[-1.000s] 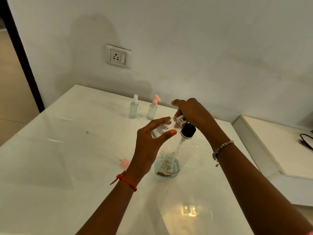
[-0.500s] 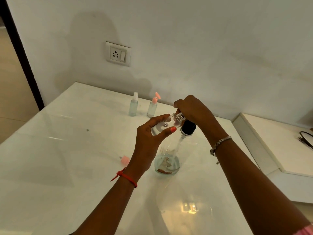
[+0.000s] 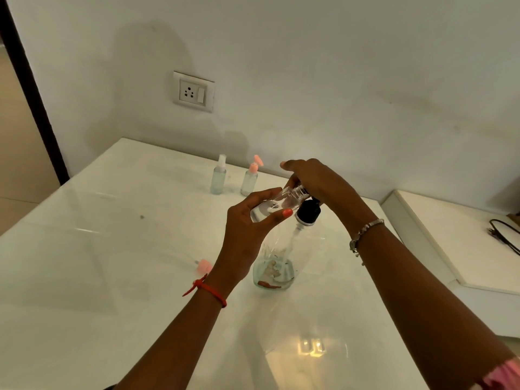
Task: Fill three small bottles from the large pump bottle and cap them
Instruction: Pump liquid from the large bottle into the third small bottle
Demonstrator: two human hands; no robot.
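My left hand (image 3: 247, 229) grips a small clear bottle (image 3: 277, 205), tilted with its threaded neck up against the pump spout. My right hand (image 3: 318, 181) lies over the pump head of the large clear pump bottle (image 3: 277, 263), which has a black collar (image 3: 308, 212) and a little liquid at its bottom. Two more small bottles stand at the back by the wall: one with a white spray top (image 3: 219, 175), one with a pink flip cap (image 3: 250, 177). A loose pink cap (image 3: 204, 266) lies on the table left of my left wrist.
The white glossy table (image 3: 98, 263) meets the wall at the back, where a socket plate (image 3: 193, 91) is mounted. A lower white ledge (image 3: 450, 243) sits at the right with a black cable (image 3: 505, 235) on it. A dark door frame (image 3: 31, 88) runs down the left.
Both hands and the bottles keep nearly the same pose; my right hand has sunk slightly onto the pump head. The view has shifted a little.
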